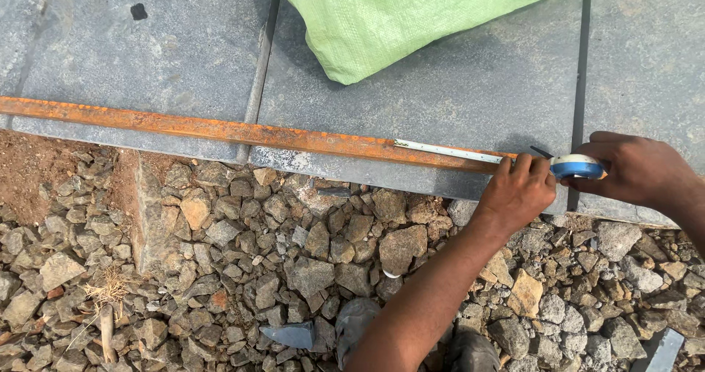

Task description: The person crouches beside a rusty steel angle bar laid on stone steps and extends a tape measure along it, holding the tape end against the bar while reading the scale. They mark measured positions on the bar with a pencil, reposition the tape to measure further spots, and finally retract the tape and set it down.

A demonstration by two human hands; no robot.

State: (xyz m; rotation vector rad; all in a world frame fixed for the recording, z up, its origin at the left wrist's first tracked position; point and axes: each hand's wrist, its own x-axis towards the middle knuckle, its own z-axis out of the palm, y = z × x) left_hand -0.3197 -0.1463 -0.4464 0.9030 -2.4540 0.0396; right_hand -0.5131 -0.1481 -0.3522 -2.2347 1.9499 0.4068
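A long rusty orange metal bar [220, 129] lies along the edge of grey stone slabs [455, 85]. A white measuring tape blade [448, 150] is stretched along the bar's right end. My left hand [518, 188] presses down on the tape and bar near the bar's right end. My right hand [635, 170] grips the blue and white tape measure case [578, 167] just to the right of my left hand. A thin dark pencil-like tip [541, 152] shows between the two hands.
A green woven sack [396, 19] lies on the slabs at the top. Loose broken stones and gravel [294, 247] fill the lower half, with reddish soil [37, 174] at left. My shoes [360, 328] stand on the gravel. A metal piece [664, 350] lies at bottom right.
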